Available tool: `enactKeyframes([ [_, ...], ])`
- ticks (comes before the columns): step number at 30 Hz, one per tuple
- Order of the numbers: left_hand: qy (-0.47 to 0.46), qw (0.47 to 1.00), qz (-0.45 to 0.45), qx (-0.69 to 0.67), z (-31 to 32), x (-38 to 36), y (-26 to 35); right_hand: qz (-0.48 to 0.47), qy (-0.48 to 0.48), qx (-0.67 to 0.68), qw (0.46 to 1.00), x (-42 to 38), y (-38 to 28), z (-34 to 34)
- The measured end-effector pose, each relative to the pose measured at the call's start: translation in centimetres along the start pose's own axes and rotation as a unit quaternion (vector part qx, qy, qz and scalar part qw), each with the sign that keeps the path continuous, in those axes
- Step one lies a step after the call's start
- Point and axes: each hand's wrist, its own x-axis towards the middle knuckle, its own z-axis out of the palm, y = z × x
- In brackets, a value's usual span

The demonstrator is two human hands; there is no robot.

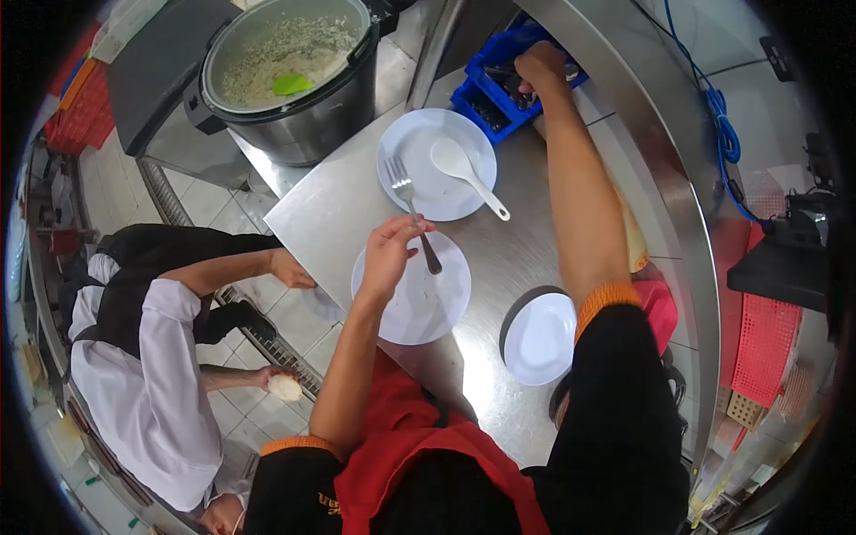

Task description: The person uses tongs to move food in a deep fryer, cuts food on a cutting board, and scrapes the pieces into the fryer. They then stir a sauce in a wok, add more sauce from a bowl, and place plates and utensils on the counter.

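Observation:
My left hand (392, 254) pinches a metal fork (406, 189), its tines pointing away from me. Under that hand lies a white plate (437, 308). A second white plate (415, 147) sits just beyond it, with a white rice paddle (465, 171) resting across it. My right arm stretches far forward, and my right hand (542, 67) is over the blue bin (508, 40), which holds cutlery. Its fingers are curled; whatever is between them is hidden.
A large cooker pot (294, 116) of rice, with a green utensil (292, 85) in it, stands at the far left. A white oval dish (540, 339) lies on the steel table (499, 254) near my right elbow. At left, another person (169, 339) bends down, holding something pale.

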Motion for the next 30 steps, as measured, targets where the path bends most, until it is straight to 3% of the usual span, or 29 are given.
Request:
enactKeyframes([
  [1, 0.003, 1.000, 0.002, 0.000, -0.1, -0.2, 0.2, -0.003, 0.000, 0.002, 1.000, 2.5, 0.4, 1.4],
  [4, -0.048, 0.998, 0.007, -0.039, -0.4, 0.0, 1.0, -0.020, 0.075, -0.195, 0.978, 5.9, 1.4, 4.3],
  [10, -0.113, 0.992, 0.006, -0.057, -0.3, 0.5, 2.3, 0.018, 0.047, -0.211, 0.976, 6.7, 4.2, 3.8],
  [13, -0.139, 0.987, -0.012, -0.078, 0.4, 0.1, 2.7, -0.007, 0.054, -0.263, 0.963, 7.3, 4.3, 4.6],
  [14, -0.146, 0.985, -0.018, -0.089, 0.5, -0.2, 2.8, -0.040, 0.117, -0.285, 0.951, 7.3, 4.4, 5.3],
  [17, -0.159, 0.983, -0.001, -0.095, 0.7, -0.7, 3.0, -0.014, 0.085, -0.205, 0.975, 5.0, 2.1, 2.7],
  [18, -0.165, 0.982, -0.004, -0.090, 0.7, -1.0, 3.4, 0.066, 0.030, 0.046, 0.996, 2.9, 0.7, 1.1],
  [19, -0.164, 0.982, -0.005, -0.087, 0.6, -1.3, 3.6, 0.143, -0.028, 0.292, 0.945, 0.6, 0.4, 0.1],
  [21, -0.191, 0.979, 0.017, -0.071, 0.9, -1.6, 3.8, -0.048, -0.088, 0.248, 0.964, -3.3, 2.4, -2.3],
  [22, -0.198, 0.977, 0.019, -0.070, 1.4, -1.8, 3.9, -0.049, 0.003, 0.253, 0.966, -5.4, 3.7, -1.5],
  [26, -0.244, 0.969, 0.042, -0.022, 4.7, -2.7, 3.7, -0.019, -0.044, 0.494, 0.868, -22.7, 6.3, -4.3],
  [28, -0.290, 0.955, 0.060, -0.009, 7.4, -3.6, 2.6, 0.029, 0.012, 0.519, 0.854, -28.9, 10.0, -3.1],
  [30, -0.333, 0.941, 0.063, 0.022, 10.7, -5.4, 1.2, 0.138, 0.071, 0.556, 0.816, -34.4, 11.7, -4.6],
])
